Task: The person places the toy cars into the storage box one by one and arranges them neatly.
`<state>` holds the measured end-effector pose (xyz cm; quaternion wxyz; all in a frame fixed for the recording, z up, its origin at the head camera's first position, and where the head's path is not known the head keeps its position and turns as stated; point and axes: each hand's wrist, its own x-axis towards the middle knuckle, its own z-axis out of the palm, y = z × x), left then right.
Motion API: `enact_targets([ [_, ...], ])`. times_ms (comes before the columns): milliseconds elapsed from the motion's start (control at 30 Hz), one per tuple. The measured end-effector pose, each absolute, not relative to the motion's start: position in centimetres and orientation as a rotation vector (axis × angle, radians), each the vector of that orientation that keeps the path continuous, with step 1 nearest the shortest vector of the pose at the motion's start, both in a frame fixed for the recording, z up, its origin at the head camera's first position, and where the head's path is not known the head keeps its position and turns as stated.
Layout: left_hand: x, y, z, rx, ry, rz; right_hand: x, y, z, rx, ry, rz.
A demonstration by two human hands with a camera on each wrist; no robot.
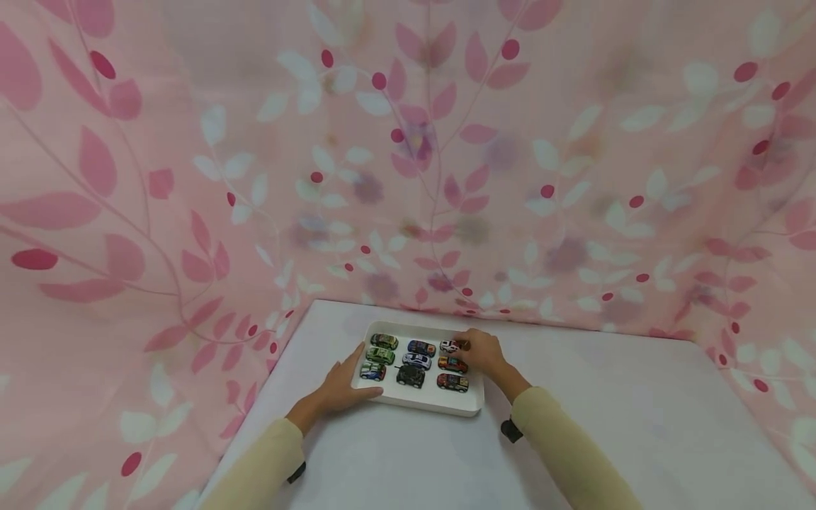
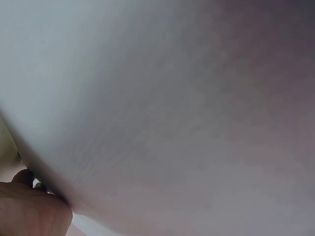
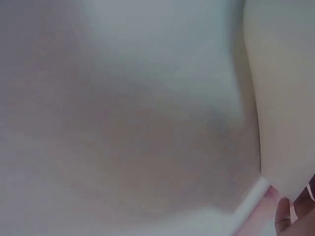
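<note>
A white rectangular tray (image 1: 427,404) lies on the table in the head view, holding several toy cars in three columns. My left hand (image 1: 341,387) rests against its near left corner, fingers stretched along the left side and thumb along the front rim. At the far right of the tray, my right hand (image 1: 482,352) pinches a white toy car (image 1: 448,346), partly hidden by the fingers. Just below that car are an orange car (image 1: 452,365) and a red car (image 1: 452,382). The wrist views catch only parts of the hands, at their lower corners.
A green car (image 1: 380,355) sits in the left column and a black tank-like vehicle (image 1: 410,376) in the middle one. White cloth covers the table (image 1: 625,404). Pink floral fabric (image 1: 446,177) hangs behind it and at both sides.
</note>
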<state>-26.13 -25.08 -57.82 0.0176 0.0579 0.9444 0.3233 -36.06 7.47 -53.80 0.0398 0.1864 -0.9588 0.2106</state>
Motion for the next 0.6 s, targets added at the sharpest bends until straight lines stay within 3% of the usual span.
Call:
enact_targets([
  [600,-25.8,-24.8,-57.4,0.173,2.948,1.001,-36.8,6.3,-53.6,0.471,-3.087,0.62],
])
